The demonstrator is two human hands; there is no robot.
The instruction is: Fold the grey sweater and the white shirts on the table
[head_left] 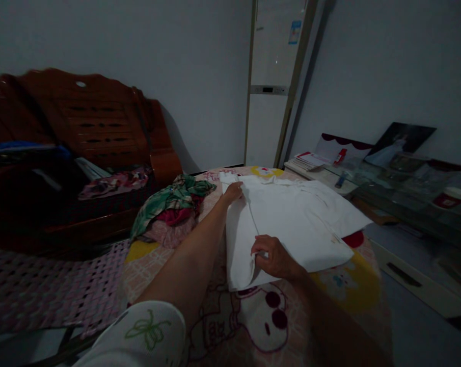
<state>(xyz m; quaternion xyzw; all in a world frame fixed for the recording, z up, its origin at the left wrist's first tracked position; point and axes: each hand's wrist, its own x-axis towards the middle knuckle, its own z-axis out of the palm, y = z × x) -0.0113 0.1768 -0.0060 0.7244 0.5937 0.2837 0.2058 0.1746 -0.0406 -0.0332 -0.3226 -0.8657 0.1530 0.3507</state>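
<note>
A white garment (291, 219) lies spread on a bed covered by a pink cartoon-print sheet (253, 316). My left hand (233, 192) reaches out to the garment's far left part and pinches the cloth there. My right hand (273, 256) is closed on the garment's near folded edge, fingers curled round the fabric. Both arms stretch forward over the sheet.
A heap of green, red and pink clothes (172, 206) lies left of the white garment. A wooden headboard and bench (88, 122) stand at left. A tall white air conditioner (270, 86) fills the corner. A glass-topped cabinet (398, 188) with papers runs along the right.
</note>
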